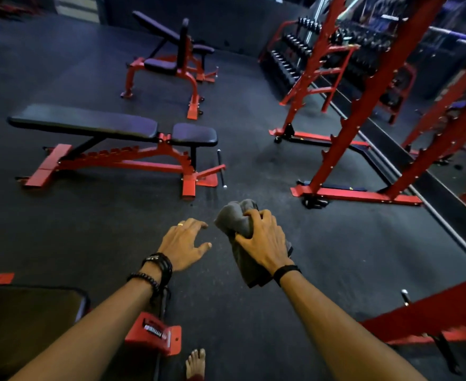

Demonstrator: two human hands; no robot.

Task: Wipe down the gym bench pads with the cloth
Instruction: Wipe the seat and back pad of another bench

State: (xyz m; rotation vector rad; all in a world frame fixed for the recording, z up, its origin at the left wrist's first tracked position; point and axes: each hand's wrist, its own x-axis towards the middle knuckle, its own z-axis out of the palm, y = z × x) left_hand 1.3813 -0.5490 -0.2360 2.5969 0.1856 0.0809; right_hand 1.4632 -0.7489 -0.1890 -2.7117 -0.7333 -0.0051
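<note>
- Right hand: fingers curled round a bunched grey cloth, thumb tucked into the wad. Most of the cloth bulges out ahead of the knuckles; a loose tail hangs below the palm toward the wrist.
- Left hand: empty, fingers loosely spread, held in the air just beside the cloth, not touching it.
- Risk 1: cloth is balled up, so only a small lump would meet the pad. Likely streaks and missed strips unless it's flattened first.
- Risk 2: the hanging tail could drag on the rubber floor or snag a red frame bracket when the hand drops to pad height, then carry grit onto the vinyl.
- Risk 3: bare foot sits close to the red bracket of the near bench; stepping forward risks a stubbed toe.
- Nearest pad: near bench pad, bottom left, below and behind the left forearm. Neither hand touches it.
- Next out: flat bench with its seat pad, well ahead of both hands, across open floor.
- Farthest: incline bench, beyond the flat one.
- Judgement: no pad in contact now; cloth is in hand only.
</note>
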